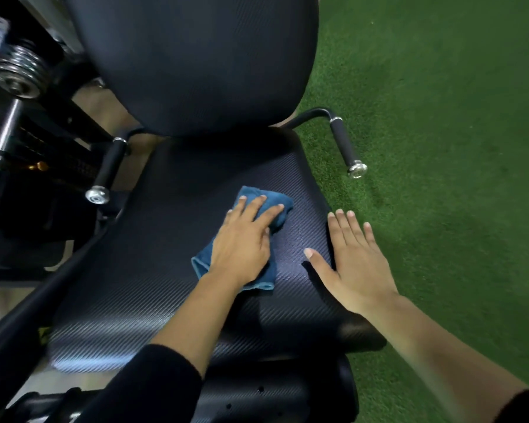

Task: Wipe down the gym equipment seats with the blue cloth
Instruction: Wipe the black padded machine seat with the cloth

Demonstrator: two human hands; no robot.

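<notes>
A black textured seat pad (153, 270) of a gym machine fills the middle of the view, with its black backrest (196, 62) rising behind it. A folded blue cloth (251, 196) lies on the seat's right half. My left hand (245, 239) presses flat on the cloth with straight fingers. My right hand (355, 264) rests flat and open on the seat's right edge, beside the cloth and not touching it.
Two black grip handles with chrome ends flank the seat, one on the left (107, 172) and one on the right (347, 148). Chrome weight parts and the machine frame (16, 74) stand at the left. Green turf (455, 117) covers the floor on the right.
</notes>
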